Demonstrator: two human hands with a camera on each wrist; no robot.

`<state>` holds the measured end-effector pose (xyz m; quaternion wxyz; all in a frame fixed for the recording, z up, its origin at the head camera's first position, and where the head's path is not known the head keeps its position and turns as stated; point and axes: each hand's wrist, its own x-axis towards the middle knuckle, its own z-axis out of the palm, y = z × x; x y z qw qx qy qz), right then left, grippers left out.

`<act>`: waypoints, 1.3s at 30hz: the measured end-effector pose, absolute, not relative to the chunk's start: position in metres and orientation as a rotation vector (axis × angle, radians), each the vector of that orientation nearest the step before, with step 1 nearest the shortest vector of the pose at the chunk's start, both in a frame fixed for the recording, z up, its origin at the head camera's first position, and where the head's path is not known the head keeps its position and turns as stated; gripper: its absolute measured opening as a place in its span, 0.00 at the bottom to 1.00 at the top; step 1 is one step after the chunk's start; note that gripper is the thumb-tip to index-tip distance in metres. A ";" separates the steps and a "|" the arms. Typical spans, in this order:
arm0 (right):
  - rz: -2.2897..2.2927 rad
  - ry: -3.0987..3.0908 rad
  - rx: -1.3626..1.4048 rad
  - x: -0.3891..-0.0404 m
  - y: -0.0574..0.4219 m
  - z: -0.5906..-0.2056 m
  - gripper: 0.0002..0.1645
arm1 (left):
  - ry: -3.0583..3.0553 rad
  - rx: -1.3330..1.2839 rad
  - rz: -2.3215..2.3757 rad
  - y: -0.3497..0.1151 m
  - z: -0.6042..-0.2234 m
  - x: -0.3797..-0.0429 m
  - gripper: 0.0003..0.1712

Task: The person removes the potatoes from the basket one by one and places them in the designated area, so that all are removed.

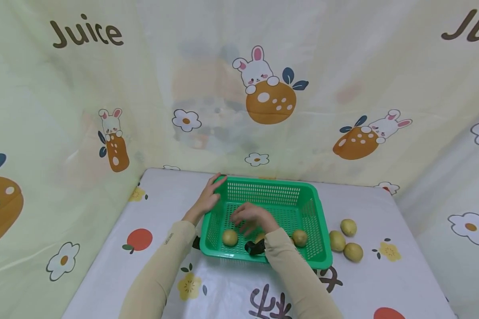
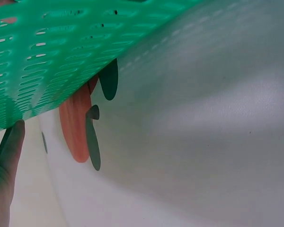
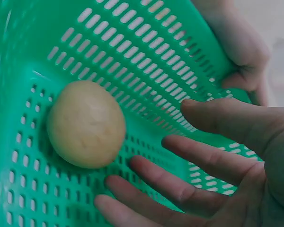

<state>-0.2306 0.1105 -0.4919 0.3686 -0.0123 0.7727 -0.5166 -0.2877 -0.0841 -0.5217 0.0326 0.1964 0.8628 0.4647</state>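
A green plastic basket (image 1: 319, 221) with slotted walls sits on the table. At its back left corner, my left hand (image 1: 207, 198) grips the rim; in the left wrist view one finger (image 2: 15, 146) lies against the outside of the wall. My right hand (image 1: 250, 217) is inside the basket with fingers spread and nothing held. Close to its fingertips, a round yellowish-tan fruit (image 3: 86, 124) rests on the basket floor. In the head view that fruit (image 1: 229, 238) is at the left; another fruit (image 1: 300, 238) lies at the right, with more partly hidden by my right hand and sleeve.
Three similar fruits (image 1: 337, 241) lie together on the table, just right of the basket. A white printed cloth (image 1: 223, 292) covers the table. Behind it hangs a pale curtain (image 1: 219, 146) with rabbit pictures, and more curtain (image 1: 52, 186) runs down the left side.
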 end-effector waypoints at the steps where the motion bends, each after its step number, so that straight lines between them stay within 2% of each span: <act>1: -1.317 1.980 -0.036 -0.230 0.108 -0.493 0.23 | 2.654 0.607 1.433 -0.084 -0.522 -0.288 0.42; 20: -1.185 2.001 -0.029 -0.227 0.096 -0.509 0.13 | 2.653 0.616 1.429 -0.084 -0.521 -0.286 0.42; 39: -1.111 2.068 0.005 -0.230 0.088 -0.509 0.10 | 2.645 0.603 1.448 -0.084 -0.522 -0.287 0.43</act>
